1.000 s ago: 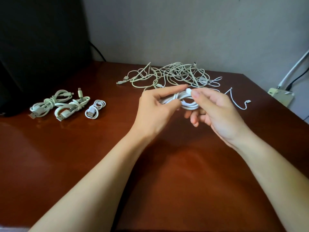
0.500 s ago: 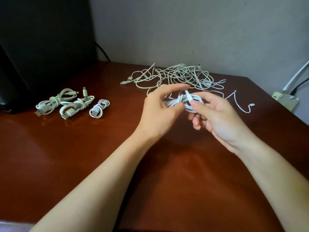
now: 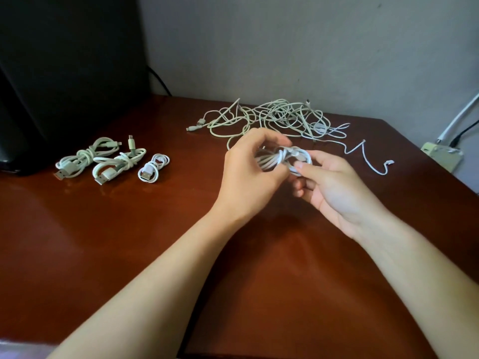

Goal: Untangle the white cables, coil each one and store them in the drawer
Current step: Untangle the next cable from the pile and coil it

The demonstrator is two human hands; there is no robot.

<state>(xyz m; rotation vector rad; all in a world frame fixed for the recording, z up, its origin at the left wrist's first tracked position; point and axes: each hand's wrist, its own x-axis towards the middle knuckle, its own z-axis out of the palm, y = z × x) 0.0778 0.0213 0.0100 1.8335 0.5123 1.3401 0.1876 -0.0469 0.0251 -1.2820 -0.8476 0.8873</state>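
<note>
At the left of the table (image 3: 103, 242), three coiled cables (image 3: 119, 164) lie side by side, each tied off with its own tail. The left hand (image 3: 248, 172) curls its fingers round one side of the white coil (image 3: 282, 158), held just above the wood. The right hand (image 3: 334, 187) pinches the other side between thumb and fingers, close against the left. The step looks like binding the tail round the coil's waist. To do it well, the left hand should clamp the loops flat so none springs free, while the right draws each turn snug and tucks the plug through. Behind lies the tangle (image 3: 280, 120), with a loose cable (image 3: 370, 159) further right. No drawer is in view
</note>
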